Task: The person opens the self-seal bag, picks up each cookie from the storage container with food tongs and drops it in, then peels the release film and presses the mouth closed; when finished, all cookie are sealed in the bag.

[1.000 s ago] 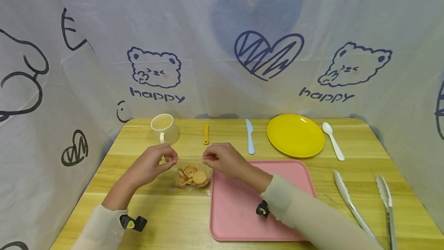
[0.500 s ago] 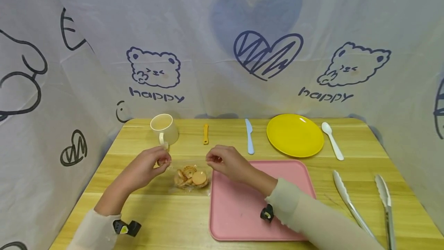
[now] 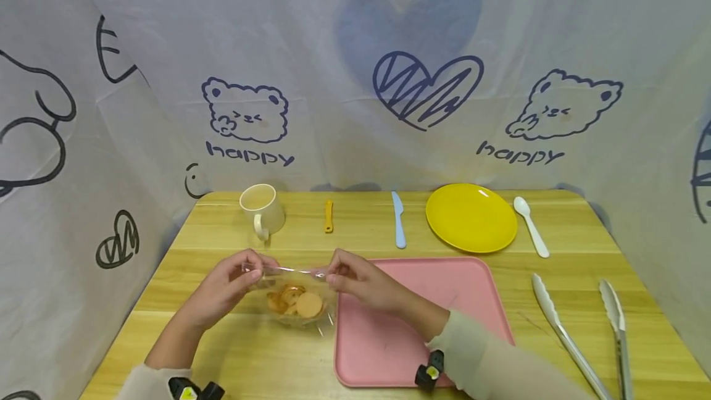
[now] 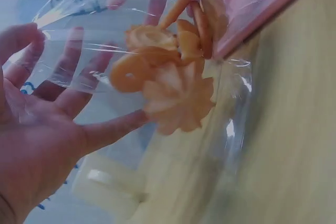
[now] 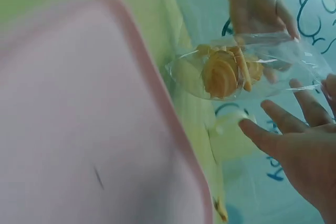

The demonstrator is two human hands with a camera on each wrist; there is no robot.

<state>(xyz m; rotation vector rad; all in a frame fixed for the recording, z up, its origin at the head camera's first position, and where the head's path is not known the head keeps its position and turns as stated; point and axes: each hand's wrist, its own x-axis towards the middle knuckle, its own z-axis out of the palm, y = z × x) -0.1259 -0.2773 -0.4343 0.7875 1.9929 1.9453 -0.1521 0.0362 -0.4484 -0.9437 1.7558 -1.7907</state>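
A clear plastic bag (image 3: 297,310) with several round orange cookies (image 3: 295,303) hangs just above the wooden table (image 3: 244,350), stretched between both hands. My left hand (image 3: 252,271) pinches the bag's top left edge. My right hand (image 3: 333,272) pinches the top right edge, beside the pink tray (image 3: 444,301). In the left wrist view the cookies (image 4: 173,77) sag in the bag (image 4: 105,35) in front of my left hand's fingers (image 4: 68,72). The right wrist view shows the bag (image 5: 236,72) between the two hands, next to the tray's rim (image 5: 142,77).
Along the table's back stand a cream mug (image 3: 262,208), a small orange stick (image 3: 329,215), a blue plastic knife (image 3: 398,220), a yellow plate (image 3: 471,217) and a white spoon (image 3: 530,233). Metal tongs (image 3: 583,332) lie at the right. Printed cloth walls surround the table.
Both hands have drawn toward me and lifted the bag off the table by its top edge. The bag now hangs lower in the view, its mouth stretched between the pinches.
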